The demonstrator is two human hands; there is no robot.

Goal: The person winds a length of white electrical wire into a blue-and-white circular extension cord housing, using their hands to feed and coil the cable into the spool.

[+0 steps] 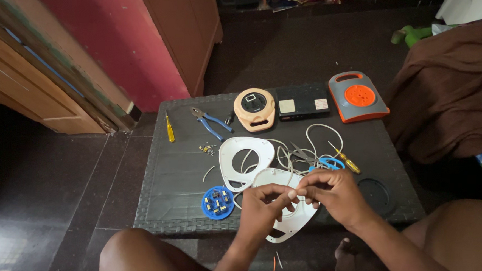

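Observation:
My left hand (262,208) and my right hand (334,192) meet above the near edge of a dark low table (178,171). Both pinch a thin white wire (298,194) between their fingertips. Under them lies a white rounded-triangle plastic cover (294,218), partly hidden by the hands. A second white cover with a round hole (244,160) lies just behind it. A blue round socket disc (217,202) sits left of my left hand. Loose white cable (321,134) loops behind the hands.
On the table: yellow screwdriver (169,129), blue-handled pliers (211,123), small screws (207,148), peach cable reel (254,109), black box (302,102), grey and orange reel (358,96), blue scissors (327,162), another yellow screwdriver (348,161). Brown cloth (452,91) hangs at right. My knees flank the table.

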